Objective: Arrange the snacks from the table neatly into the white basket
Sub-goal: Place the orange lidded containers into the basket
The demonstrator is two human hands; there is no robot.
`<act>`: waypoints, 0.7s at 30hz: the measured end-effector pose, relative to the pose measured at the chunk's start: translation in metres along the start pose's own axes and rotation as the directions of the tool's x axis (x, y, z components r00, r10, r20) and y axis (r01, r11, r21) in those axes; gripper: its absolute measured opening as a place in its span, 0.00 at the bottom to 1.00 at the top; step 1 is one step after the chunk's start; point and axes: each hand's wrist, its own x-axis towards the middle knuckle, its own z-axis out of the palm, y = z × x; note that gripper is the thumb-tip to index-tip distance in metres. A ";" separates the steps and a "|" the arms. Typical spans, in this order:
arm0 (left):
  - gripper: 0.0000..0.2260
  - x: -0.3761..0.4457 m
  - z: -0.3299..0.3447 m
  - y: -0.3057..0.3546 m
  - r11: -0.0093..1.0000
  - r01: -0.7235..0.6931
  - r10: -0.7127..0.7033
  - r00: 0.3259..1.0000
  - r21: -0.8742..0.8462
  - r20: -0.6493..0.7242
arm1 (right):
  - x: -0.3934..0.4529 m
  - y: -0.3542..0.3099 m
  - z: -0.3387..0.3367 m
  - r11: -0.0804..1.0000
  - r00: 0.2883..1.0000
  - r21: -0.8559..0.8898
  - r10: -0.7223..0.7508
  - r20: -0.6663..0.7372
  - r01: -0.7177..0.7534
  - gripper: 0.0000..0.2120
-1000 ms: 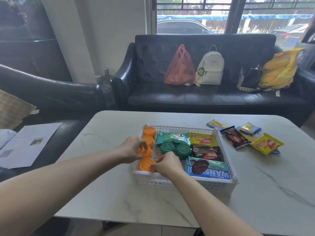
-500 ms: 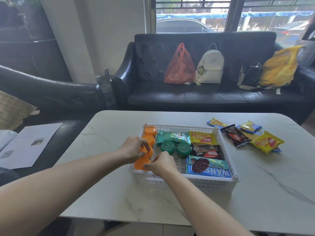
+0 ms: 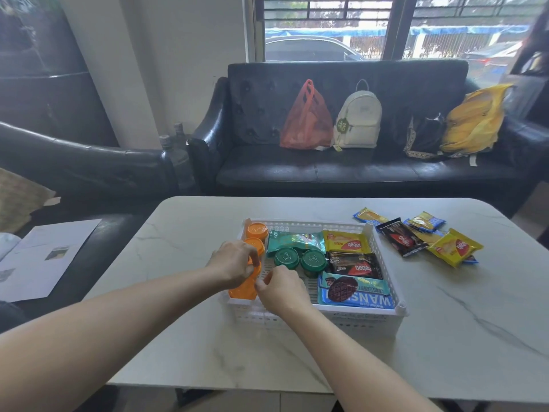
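The white basket (image 3: 335,318) stands on the marble table (image 3: 445,337). Along its left side sit orange round tubs (image 3: 256,231). My left hand (image 3: 233,264) grips one orange tub and my right hand (image 3: 282,289) pinches the nearest orange tub (image 3: 243,288), which is tilted against the basket's front-left corner. Two green tubs (image 3: 298,258) sit mid-basket, beside a teal packet (image 3: 297,240), yellow and black wafer packs (image 3: 346,243) and a blue WANSU pack (image 3: 356,295). Several loose snack packets (image 3: 416,236) lie on the table to the right.
A black sofa (image 3: 356,171) behind the table carries an orange bag, a white backpack and a yellow bag. Water bottles (image 3: 175,156) stand by its left arm. Papers (image 3: 44,257) lie on a dark seat at the left.
Both hands have shifted slightly toward the basket's front-left corner, and the nearest orange tub has tipped from flat to tilted on its side.
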 end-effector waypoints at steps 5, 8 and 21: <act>0.09 0.005 -0.001 0.028 0.994 -0.107 0.108 0.991 0.014 -0.085 | -0.001 0.006 -0.035 0.937 0.946 -0.297 -0.250 -0.205 0.183 0.15; 0.09 0.009 -0.006 0.045 0.988 -0.151 0.155 0.983 0.044 -0.094 | 0.001 0.015 -0.059 0.899 0.924 -0.396 -0.298 -0.241 0.187 0.12; 0.08 0.044 -0.001 0.142 0.943 -0.327 0.323 0.944 -0.058 -0.070 | 0.002 0.097 -0.156 0.912 0.909 -0.410 -0.149 -0.388 -0.026 0.09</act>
